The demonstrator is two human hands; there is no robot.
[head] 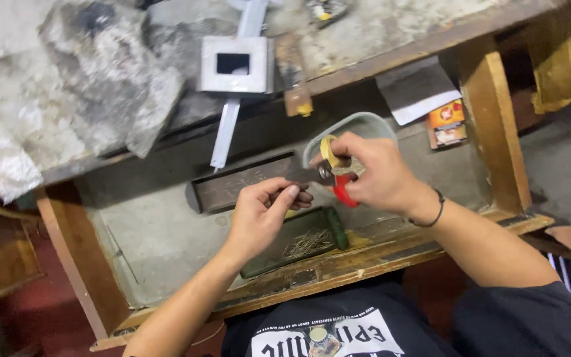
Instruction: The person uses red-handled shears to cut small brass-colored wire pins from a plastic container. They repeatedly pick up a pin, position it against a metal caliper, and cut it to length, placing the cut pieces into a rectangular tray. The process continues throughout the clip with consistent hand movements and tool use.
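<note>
A worker seated at a battered wooden bench (391, 39) grips a pair of red-and-yellow pliers (336, 173) in the right hand (371, 175), fingers clenched around the handles, with the dark tip of the tool pointing left toward the other hand. The left hand (262, 215) is pinched shut, thumb against curled fingers, apparently on something small and thin, though the view is too coarse to say whether it is a nail or a bit of wire. The two hands sit near each other over the open drawer (160, 244), the plier nose just beside the left fingertips.

Judged from this, the work is at the gripping or cutting stage: a small piece is being offered to the pliers. The next move would call for a steady left pinch and a careful closing of the tool on the piece, clear of the fingertips.

Directly below the left hand lies a shallow green tray (325, 228) with a scatter of thin nails (305, 243). Behind the hands a dark metal bar (242, 182) lies across the drawer floor, and a clear plastic tub (358, 125) stands partly hidden by the right hand. On the bench above rests a square metal block (236, 64) with a hole through it, beside crumpled plastic sheet (100, 73).
</note>
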